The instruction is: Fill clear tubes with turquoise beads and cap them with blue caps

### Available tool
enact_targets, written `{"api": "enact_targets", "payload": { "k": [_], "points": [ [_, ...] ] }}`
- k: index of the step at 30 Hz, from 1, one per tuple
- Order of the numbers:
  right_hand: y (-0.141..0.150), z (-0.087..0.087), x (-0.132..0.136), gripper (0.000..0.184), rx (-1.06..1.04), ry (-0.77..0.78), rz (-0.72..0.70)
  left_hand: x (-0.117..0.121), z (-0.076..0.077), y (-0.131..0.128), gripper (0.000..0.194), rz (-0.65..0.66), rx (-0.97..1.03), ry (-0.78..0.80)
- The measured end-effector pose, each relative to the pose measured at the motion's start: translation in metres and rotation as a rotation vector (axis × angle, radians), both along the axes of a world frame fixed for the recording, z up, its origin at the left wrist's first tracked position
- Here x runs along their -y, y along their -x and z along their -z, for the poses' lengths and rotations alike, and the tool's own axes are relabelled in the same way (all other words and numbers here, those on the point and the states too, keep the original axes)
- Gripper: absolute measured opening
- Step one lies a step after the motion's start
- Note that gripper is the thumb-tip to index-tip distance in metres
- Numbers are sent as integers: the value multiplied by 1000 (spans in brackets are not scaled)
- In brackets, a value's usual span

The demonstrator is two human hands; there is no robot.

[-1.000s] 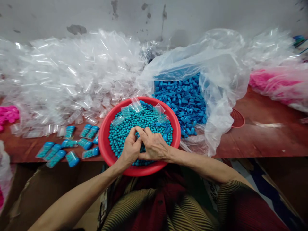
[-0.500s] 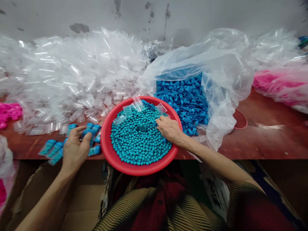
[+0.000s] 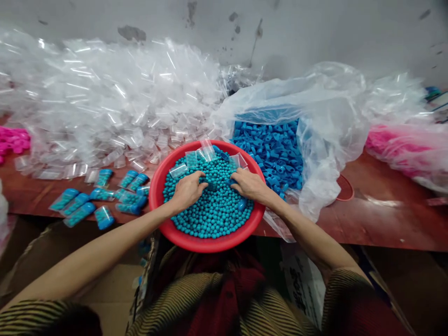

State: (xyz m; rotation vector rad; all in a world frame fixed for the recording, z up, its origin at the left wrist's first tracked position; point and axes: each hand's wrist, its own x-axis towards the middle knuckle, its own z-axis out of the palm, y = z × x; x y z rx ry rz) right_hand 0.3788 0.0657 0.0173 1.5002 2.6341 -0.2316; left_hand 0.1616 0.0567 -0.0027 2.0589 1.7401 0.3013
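Note:
A red basin (image 3: pixel 157 186) full of turquoise beads (image 3: pixel 210 219) sits at the table's front edge. Over its left side my left hand (image 3: pixel 188 190) has thumb and forefinger apart, close to a clear container (image 3: pixel 212 185) sunk among the beads. My right hand (image 3: pixel 249 185) is at the basin's right side, fingers curled and pinched on what looks like a blue cap, mostly hidden. Beneath it another blue cap (image 3: pixel 241 204) lies on the beads. Several clear containers (image 3: pixel 178 170) rest at the basin's far side.
Left of the basin lie several bead-filled containers with blue caps (image 3: pixel 80 214). A big heap of clear containers (image 3: pixel 115 102) stands behind. Blue caps (image 3: pixel 269 149) spill from a plastic bag (image 3: pixel 329 116). Pink pieces (image 3: pixel 14 140) lie far left, and a bag of pink pieces (image 3: pixel 399 144) far right.
My left hand has left the capped containers, where one more now lies near the table edge, and moved right over the basin. My right hand stays at the basin's right side.

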Motion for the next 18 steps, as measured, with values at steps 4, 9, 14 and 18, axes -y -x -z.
{"api": "enact_targets", "payload": {
  "k": [4, 9, 14, 18],
  "points": [
    [2, 1, -2, 22, -176, 93, 4, -3, 7, -4, 31, 13, 53, -22],
    [12, 9, -1, 25, -259, 207, 20, -10, 20, -14, 28, -190, 324, 139],
    [11, 12, 0, 33, -226, 173, 31, -13, 26, -22, 27, -231, 401, 176],
    [16, 10, 0, 36, -284, 31, 14, -9, 22, -26, 27, -220, 456, 200]
  ]
}}
